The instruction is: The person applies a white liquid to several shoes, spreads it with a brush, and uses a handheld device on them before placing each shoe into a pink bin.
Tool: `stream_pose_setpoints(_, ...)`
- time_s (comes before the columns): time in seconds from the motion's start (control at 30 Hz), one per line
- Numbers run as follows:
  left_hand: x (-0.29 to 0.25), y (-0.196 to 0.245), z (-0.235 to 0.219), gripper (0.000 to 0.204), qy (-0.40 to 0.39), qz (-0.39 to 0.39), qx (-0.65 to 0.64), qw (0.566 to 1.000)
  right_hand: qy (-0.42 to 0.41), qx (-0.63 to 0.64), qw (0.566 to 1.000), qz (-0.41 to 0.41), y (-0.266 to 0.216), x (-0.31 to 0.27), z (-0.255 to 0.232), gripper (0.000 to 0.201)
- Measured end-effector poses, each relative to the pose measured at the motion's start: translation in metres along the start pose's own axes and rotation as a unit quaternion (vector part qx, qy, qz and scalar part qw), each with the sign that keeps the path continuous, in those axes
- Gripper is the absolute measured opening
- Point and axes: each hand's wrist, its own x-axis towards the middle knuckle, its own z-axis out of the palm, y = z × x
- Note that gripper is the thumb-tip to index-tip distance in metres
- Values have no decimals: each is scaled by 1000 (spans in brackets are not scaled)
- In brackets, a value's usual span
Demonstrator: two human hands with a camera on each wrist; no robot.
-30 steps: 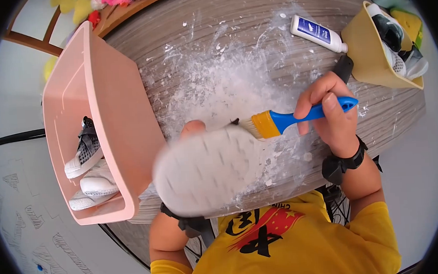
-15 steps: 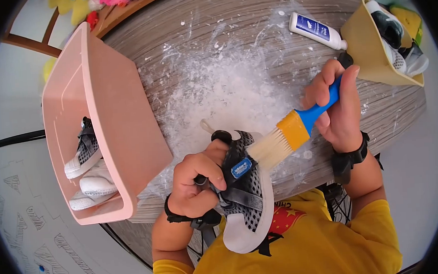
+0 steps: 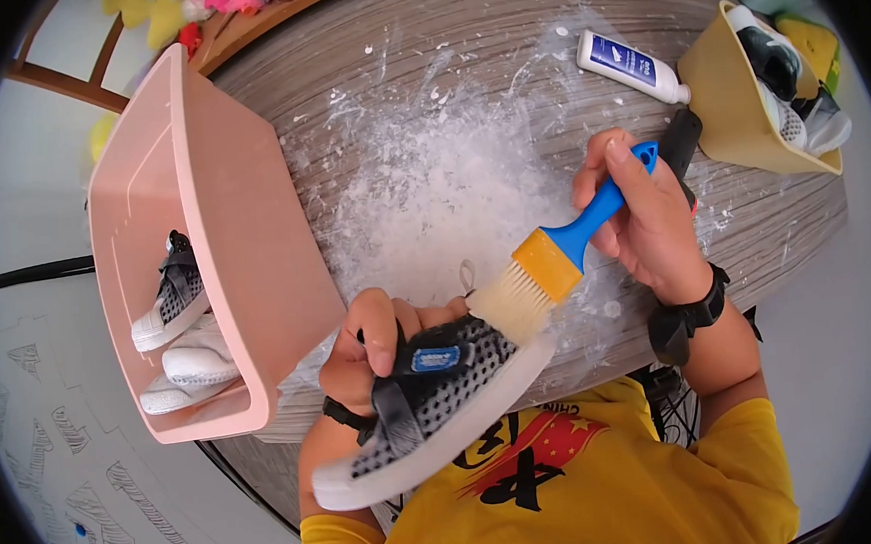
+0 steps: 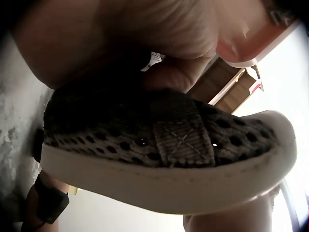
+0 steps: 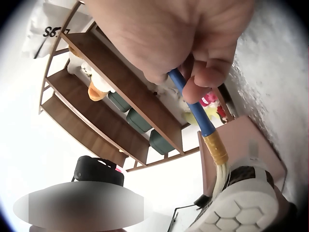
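My left hand [image 3: 365,341] grips a small sneaker [image 3: 462,385] by its ankle opening. It has a black-and-grey perforated upper, a strap, a blue label and a thick white sole; its toe points down to the left. In the left wrist view the sneaker's strap [image 4: 182,140] shows cross stitching. My right hand [image 3: 652,219] holds a paintbrush [image 3: 554,260] by its blue handle, below a yellow ferrule. The pale bristles [image 3: 509,305] lie against the sneaker's heel end. In the right wrist view the paintbrush [image 5: 207,125] meets the heel above the patterned sole [image 5: 241,208].
White powder [image 3: 440,187] covers the middle of the wooden table [image 3: 275,92]. At left stands a pink bin [image 3: 253,223] with several shoes inside. A white bottle [image 3: 632,65] lies by a yellow bin [image 3: 744,103] of shoes at right. A black-handled object [image 3: 684,142] lies behind my right hand.
The sneaker has turned from sole-up to its side, then its toe swung left. The paintbrush has moved from the sole's edge to the heel end of the upper.
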Motion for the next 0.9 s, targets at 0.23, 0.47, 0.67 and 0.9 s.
stream_pose_setpoints(0.23,3,15,5,21,86,37,-96,991,9,-59,998,-9,0,-1,0,22)
stream_pose_setpoints(0.47,6,15,23,33,136,56,49,988,-81,-16,996,-18,10,-6,3,24)
stream_pose_setpoints(0.67,-1,-5,23,48,172,37,172,969,-43,66,997,-19,10,0,2,25)
stream_pose_setpoints(0.9,7,-4,17,91,131,71,122,981,-82,80,993,6,11,3,-3,27)
